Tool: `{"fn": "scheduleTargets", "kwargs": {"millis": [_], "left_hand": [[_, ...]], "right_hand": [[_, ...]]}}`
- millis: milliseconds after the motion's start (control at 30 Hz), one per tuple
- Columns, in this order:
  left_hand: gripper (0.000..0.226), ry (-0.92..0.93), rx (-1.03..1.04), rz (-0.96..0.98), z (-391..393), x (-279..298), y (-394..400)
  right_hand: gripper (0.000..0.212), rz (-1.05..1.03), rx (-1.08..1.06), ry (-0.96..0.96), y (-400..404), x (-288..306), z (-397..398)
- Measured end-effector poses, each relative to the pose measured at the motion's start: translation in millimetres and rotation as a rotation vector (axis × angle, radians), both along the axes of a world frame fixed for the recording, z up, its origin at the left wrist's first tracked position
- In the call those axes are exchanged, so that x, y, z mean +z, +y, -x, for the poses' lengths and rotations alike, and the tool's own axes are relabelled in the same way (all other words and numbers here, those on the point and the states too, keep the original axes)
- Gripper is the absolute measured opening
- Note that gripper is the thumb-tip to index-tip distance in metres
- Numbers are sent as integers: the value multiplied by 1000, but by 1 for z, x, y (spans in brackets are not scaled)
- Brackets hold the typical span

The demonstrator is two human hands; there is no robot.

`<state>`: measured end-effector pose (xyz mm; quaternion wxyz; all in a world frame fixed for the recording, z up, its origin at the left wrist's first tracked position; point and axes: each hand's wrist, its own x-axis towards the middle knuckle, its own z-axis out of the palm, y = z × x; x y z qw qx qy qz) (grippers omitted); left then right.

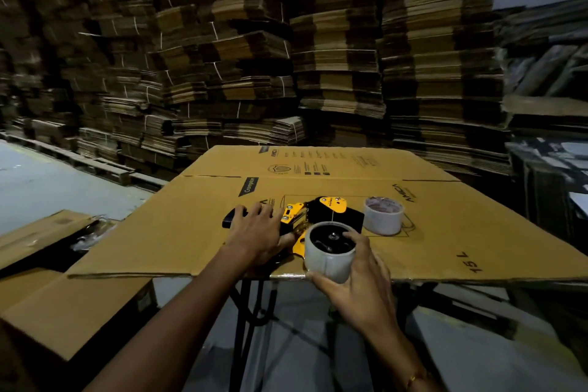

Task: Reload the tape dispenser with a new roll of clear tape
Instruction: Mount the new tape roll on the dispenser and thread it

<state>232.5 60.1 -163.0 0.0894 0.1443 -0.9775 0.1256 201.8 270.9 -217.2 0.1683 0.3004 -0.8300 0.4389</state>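
A yellow and black tape dispenser lies on its side on a flattened cardboard sheet. My left hand presses down on its handle end. A roll of clear tape sits over the dispenser's black hub near the sheet's front edge, and my right hand grips that roll from the right and below, with the thumb on its top rim. A second roll of tape stands apart on the cardboard, to the right of the dispenser.
The cardboard sheet rests on a stand with black legs. Another cardboard box sits low at the left. Tall stacks of flattened cartons fill the background. Grey floor shows at the left.
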Motion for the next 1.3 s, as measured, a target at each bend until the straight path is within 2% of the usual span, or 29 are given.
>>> {"fn": "scheduleTargets", "kwargs": {"millis": [167, 333, 433, 533, 667, 700, 767, 833, 1000, 1167, 1300], "left_hand": [[67, -26, 36, -15, -8, 4, 5], [69, -31, 75, -35, -18, 6, 8], [82, -22, 81, -37, -23, 4, 6], [87, -13, 92, -47, -28, 0, 5], [84, -12, 95, -73, -31, -1, 8], [83, -3, 92, -72, -31, -1, 9], [82, 16, 86, -57, -31, -1, 10], [81, 25, 73, -38, -30, -2, 11], [78, 19, 64, -22, -31, 0, 14], [66, -54, 71, -223, -43, 15, 30], [57, -112, -14, -543, -54, 33, 54]], "right_hand": [[85, -96, -16, 12, 7, 7, -8], [91, -192, 22, -54, 11, 21, 1], [91, -211, 112, -143, 13, 28, 14], [85, -168, 198, -205, 11, 30, 22], [111, -67, 174, -267, 2, 30, 34], [110, -56, 181, -280, 2, 29, 39], [85, -79, 192, -271, 2, 30, 46], [72, -109, 198, -235, 3, 30, 53], [72, -132, 185, -194, 2, 26, 58], [98, -203, 257, -292, 4, 39, 68], [92, -264, 197, -247, 0, 50, 71]]}}
